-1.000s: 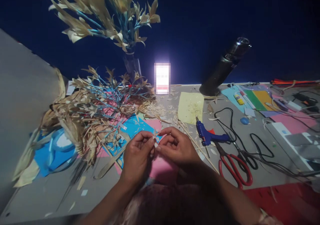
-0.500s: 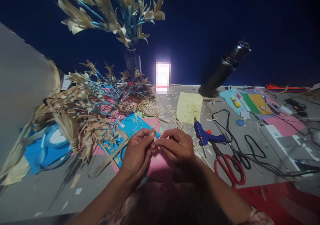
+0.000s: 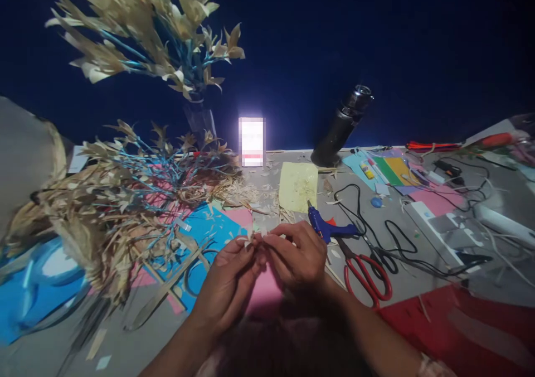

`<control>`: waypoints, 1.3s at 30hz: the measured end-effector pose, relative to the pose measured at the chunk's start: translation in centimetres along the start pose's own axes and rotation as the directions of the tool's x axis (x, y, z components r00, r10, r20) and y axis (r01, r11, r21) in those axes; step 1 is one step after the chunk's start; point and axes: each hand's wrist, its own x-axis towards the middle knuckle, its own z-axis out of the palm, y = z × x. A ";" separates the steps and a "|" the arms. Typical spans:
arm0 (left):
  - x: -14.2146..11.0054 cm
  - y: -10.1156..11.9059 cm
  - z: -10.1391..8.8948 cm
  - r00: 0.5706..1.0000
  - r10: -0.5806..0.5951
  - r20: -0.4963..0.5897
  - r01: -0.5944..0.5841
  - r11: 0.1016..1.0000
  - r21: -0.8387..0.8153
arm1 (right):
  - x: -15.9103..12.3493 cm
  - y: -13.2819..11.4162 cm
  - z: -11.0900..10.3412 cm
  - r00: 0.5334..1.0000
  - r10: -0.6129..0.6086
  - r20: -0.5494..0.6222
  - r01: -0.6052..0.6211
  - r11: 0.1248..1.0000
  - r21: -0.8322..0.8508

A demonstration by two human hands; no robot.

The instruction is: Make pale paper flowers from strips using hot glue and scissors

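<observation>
My left hand point(image 3: 228, 279) and my right hand point(image 3: 296, 257) meet over a pink sheet point(image 3: 265, 290) near the table's front. Both pinch a small pale strip of dried leaf point(image 3: 252, 236) between thumb and fingertips. A heap of dried-leaf sprigs on blue stems point(image 3: 121, 198) lies just left of my hands. A blue glue gun point(image 3: 328, 229) and red-handled scissors point(image 3: 368, 274) lie right of my right hand.
A vase of leaf sprigs point(image 3: 196, 109) stands at the back, beside a lit phone screen point(image 3: 252, 141) and a dark bottle point(image 3: 340, 126). A yellow sheet point(image 3: 298, 186), black cables point(image 3: 397, 243), coloured paper point(image 3: 393, 170) and a blue plate point(image 3: 37, 276) lie around.
The view has swung right and down, so everything slid left. My hands stay together on the strip, fingers working it slightly.
</observation>
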 end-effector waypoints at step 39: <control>2.6 0.4 1.4 0.960 0.203 -0.192 -0.121 0.921 0.371 | -4.3 10.8 -8.0 0.655 0.461 0.599 -0.183 0.866 -0.466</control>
